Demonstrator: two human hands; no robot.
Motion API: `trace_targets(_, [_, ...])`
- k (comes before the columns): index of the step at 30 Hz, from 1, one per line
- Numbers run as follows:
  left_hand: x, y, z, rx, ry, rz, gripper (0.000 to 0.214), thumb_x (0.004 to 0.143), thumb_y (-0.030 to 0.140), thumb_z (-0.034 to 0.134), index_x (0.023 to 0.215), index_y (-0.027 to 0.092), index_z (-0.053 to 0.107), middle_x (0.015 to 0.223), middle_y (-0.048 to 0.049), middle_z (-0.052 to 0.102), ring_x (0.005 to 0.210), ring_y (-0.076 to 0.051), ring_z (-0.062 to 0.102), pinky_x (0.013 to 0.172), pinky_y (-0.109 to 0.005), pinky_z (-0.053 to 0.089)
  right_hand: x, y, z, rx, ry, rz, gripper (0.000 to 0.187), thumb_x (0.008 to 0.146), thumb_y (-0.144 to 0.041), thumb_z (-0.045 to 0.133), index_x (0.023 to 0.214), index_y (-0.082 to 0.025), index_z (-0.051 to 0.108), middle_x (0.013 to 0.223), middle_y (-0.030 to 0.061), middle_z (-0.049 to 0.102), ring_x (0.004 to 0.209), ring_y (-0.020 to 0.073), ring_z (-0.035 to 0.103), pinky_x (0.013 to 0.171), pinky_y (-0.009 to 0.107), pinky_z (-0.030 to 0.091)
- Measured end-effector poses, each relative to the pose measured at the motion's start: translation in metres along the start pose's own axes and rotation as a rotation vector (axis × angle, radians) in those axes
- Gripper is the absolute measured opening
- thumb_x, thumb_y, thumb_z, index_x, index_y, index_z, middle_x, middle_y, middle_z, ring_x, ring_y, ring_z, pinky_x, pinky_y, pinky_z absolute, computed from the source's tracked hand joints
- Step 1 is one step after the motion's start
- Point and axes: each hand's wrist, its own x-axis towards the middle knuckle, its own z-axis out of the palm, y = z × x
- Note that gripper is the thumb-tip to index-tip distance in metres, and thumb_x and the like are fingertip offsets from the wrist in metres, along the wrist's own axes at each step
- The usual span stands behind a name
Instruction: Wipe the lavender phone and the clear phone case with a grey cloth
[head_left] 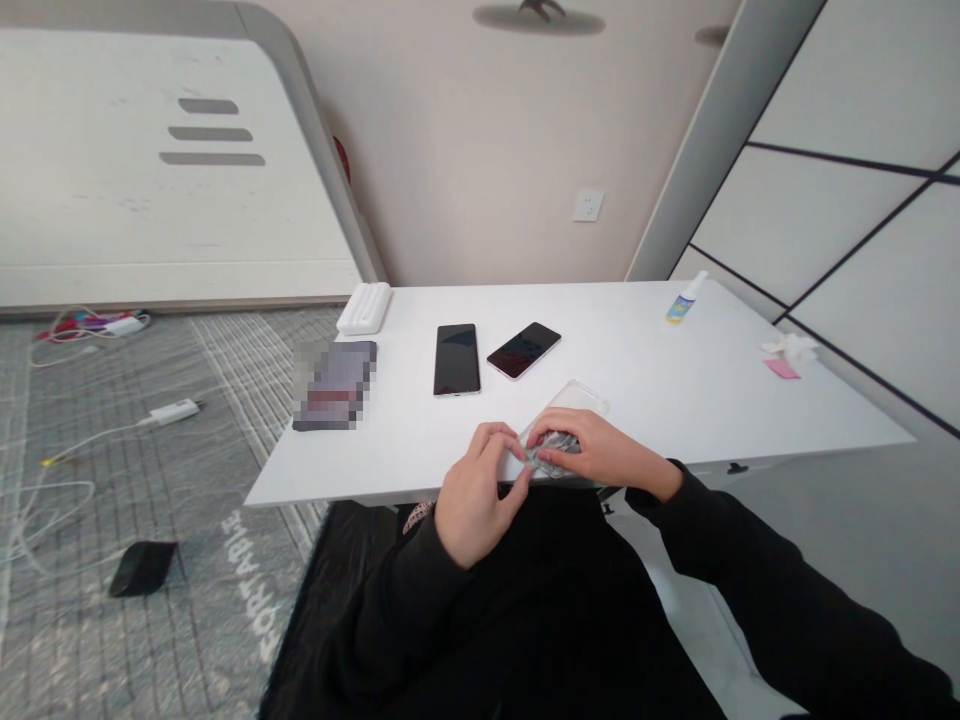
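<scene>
Both my hands meet at the near edge of the white table [675,400]. My left hand [476,495] curls its fingers onto a small grey crumpled cloth or wrapper [551,455]. My right hand [592,448] pinches the same grey thing from the right. Just behind my fingers lies a clear phone case [574,400] flat on the table. Two dark phones lie further back: one upright [457,359], one slanted with a pale rim [524,350].
A dark booklet-like item [334,385] and a white ridged box [364,307] sit at the table's left. A small spray bottle [684,300], white tissue [789,346] and a pink slip [782,368] lie at the right. Cables and a charger [174,410] cross the floor on the left.
</scene>
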Motion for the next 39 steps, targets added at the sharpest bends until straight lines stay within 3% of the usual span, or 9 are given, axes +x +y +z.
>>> trace_targets(4, [0.001, 0.005, 0.022, 0.195, 0.079, 0.055, 0.086, 0.074, 0.043, 0.086, 0.139, 0.017, 0.036, 0.138, -0.0160, 0.054, 0.125, -0.033, 0.054, 0.105, -0.048, 0.047, -0.004, -0.004, 0.004, -0.035, 0.009, 0.000, 0.020, 0.089, -0.012, 0.069, 0.107, -0.021, 0.069, 0.110, 0.0046, 0.070, 0.105, 0.0219, 0.064, 0.094, 0.034, 0.048])
trace_targets(10, [0.011, 0.008, 0.034, 0.369, 0.123, 0.053, 0.067, 0.075, 0.030, 0.077, 0.131, 0.015, 0.043, 0.117, -0.0115, 0.061, 0.107, -0.032, 0.057, 0.093, -0.047, 0.051, 0.000, 0.008, -0.010, -0.157, -0.008, -0.052, 0.015, 0.091, -0.011, 0.066, 0.102, -0.021, 0.070, 0.107, 0.0048, 0.069, 0.104, 0.0213, 0.064, 0.093, 0.033, 0.048])
trace_targets(13, [0.011, 0.007, 0.031, 0.359, 0.111, 0.042, 0.069, 0.075, 0.031, 0.076, 0.132, 0.015, 0.041, 0.118, -0.0119, 0.060, 0.109, -0.032, 0.056, 0.094, -0.047, 0.051, 0.002, 0.020, -0.021, -0.328, 0.111, -0.008, 0.011, 0.094, -0.013, 0.064, 0.098, -0.020, 0.071, 0.099, 0.0051, 0.068, 0.093, 0.0215, 0.064, 0.085, 0.033, 0.047])
trace_targets(16, [0.010, 0.005, 0.030, 0.354, 0.119, 0.053, 0.071, 0.076, 0.030, 0.075, 0.135, 0.014, 0.039, 0.120, -0.0125, 0.059, 0.111, -0.032, 0.056, 0.096, -0.046, 0.051, 0.000, 0.021, -0.016, -0.389, 0.214, 0.048, 0.010, 0.096, -0.014, 0.062, 0.096, -0.018, 0.071, 0.094, 0.0060, 0.066, 0.088, 0.0221, 0.062, 0.080, 0.033, 0.045])
trace_targets(20, [0.010, 0.003, 0.031, 0.363, 0.130, 0.075, 0.069, 0.075, 0.029, 0.076, 0.132, 0.014, 0.041, 0.117, -0.0122, 0.059, 0.109, -0.031, 0.056, 0.094, -0.046, 0.052, -0.001, 0.016, -0.007, -0.419, 0.085, -0.063, 0.007, 0.095, -0.019, 0.069, 0.100, -0.023, 0.071, 0.100, 0.0026, 0.070, 0.095, 0.0201, 0.063, 0.084, 0.030, 0.043])
trace_targets(25, [0.011, 0.002, 0.030, 0.388, 0.133, 0.067, 0.068, 0.077, 0.031, 0.076, 0.132, 0.015, 0.040, 0.115, -0.0118, 0.059, 0.107, -0.032, 0.057, 0.091, -0.047, 0.053, 0.003, 0.020, -0.021, -0.580, 0.162, -0.030, 0.010, 0.098, -0.018, 0.063, 0.093, -0.016, 0.071, 0.091, 0.0095, 0.068, 0.094, 0.0257, 0.058, 0.084, 0.038, 0.035])
trace_targets(29, [0.011, 0.000, 0.030, 0.388, 0.125, 0.083, 0.070, 0.075, 0.032, 0.077, 0.132, 0.016, 0.041, 0.113, -0.0109, 0.059, 0.106, -0.032, 0.058, 0.090, -0.047, 0.053, 0.001, 0.018, -0.025, -0.555, -0.016, -0.145, 0.005, 0.096, -0.025, 0.069, 0.098, -0.024, 0.073, 0.094, 0.0027, 0.070, 0.094, 0.0208, 0.058, 0.083, 0.033, 0.036])
trace_targets(34, [0.011, 0.001, 0.030, 0.428, 0.140, 0.075, 0.064, 0.078, 0.033, 0.075, 0.130, 0.015, 0.043, 0.113, -0.0113, 0.059, 0.105, -0.032, 0.058, 0.089, -0.047, 0.052, -0.001, 0.016, -0.034, -0.621, 0.073, -0.039, 0.016, 0.100, -0.020, 0.061, 0.092, -0.016, 0.074, 0.089, 0.0092, 0.067, 0.096, 0.0252, 0.056, 0.084, 0.038, 0.035])
trace_targets(39, [0.012, 0.001, 0.031, 0.441, 0.145, 0.080, 0.067, 0.075, 0.034, 0.077, 0.131, 0.015, 0.045, 0.112, -0.0102, 0.060, 0.104, -0.031, 0.059, 0.089, -0.045, 0.052, 0.002, 0.015, -0.028, -0.553, -0.070, -0.092, 0.005, 0.095, -0.027, 0.072, 0.098, -0.026, 0.075, 0.094, 0.0002, 0.068, 0.092, 0.0170, 0.062, 0.079, 0.026, 0.042])
